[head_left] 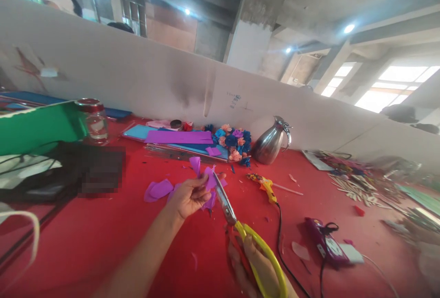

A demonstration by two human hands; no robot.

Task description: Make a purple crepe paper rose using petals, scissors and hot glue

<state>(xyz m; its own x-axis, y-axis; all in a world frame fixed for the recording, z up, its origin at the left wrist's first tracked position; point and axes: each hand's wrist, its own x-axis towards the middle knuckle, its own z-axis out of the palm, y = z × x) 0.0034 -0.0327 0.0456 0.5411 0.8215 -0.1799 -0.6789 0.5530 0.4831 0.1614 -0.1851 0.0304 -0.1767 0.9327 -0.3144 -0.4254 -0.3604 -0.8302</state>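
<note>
My left hand [191, 197] pinches a small piece of purple paper [210, 179] between thumb and fingers. Wrapped round the yellow handle of the scissors [225, 201], my right hand [257, 261] holds them with the blades pointing up and away. The blade tips reach the edge of the purple paper. More purple paper pieces [160, 190] lie on the red table behind and left of my left hand. Some of my right hand's fingers are hidden by the handle.
A yellow glue gun [264, 187] lies right of the scissors, its cord running forward. Behind are paper flowers [233, 140], stacked purple sheets [178, 137] and a metal jug [271, 144]. At right lies a purple power strip [326, 243]; at left stand a glass jar [96, 124] and green box [41, 126].
</note>
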